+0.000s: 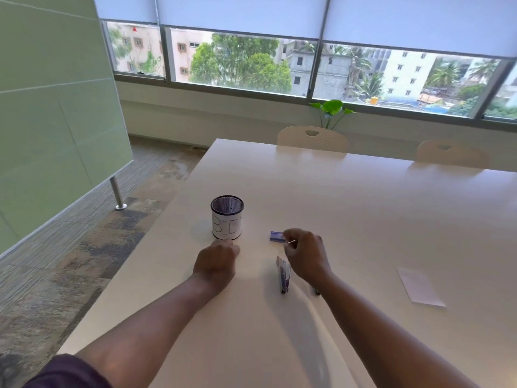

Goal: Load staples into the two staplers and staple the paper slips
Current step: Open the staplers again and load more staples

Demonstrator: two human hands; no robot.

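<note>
Our right hand (303, 254) pinches a thin pale strip (291, 242) between thumb and fingertips; it looks like a row of staples, but it is too small and bright for us to be sure. Our left hand (216, 261) rests on the table (363, 219) with its fingers curled under. The back of the hand hides them, so we cannot tell whether anything is inside the fist.

We take the mesh cup (227, 217) as our landmark. It stands upright with a white paper band bearing hand-drawn letters, and part of the lettering curves out of sight round its side. The left hand lies just in front of the cup, its knuckles close to the cup's base. To the right of the cup lies a small blue box (277, 236), partly covered by the right hand's fingers, and its print is unreadable. Nearer to us than the box, right of the cup, one stapler (284, 274) lies open with its top raised. A second dark piece (316, 291) shows just beyond the right wrist. The forearm hides most of it, so we cannot say it is the other stapler. Well to the right of the cup, a white slip (419, 287) lies flat, pale against the table, and we cannot tell whether it is one sheet or several.
</note>
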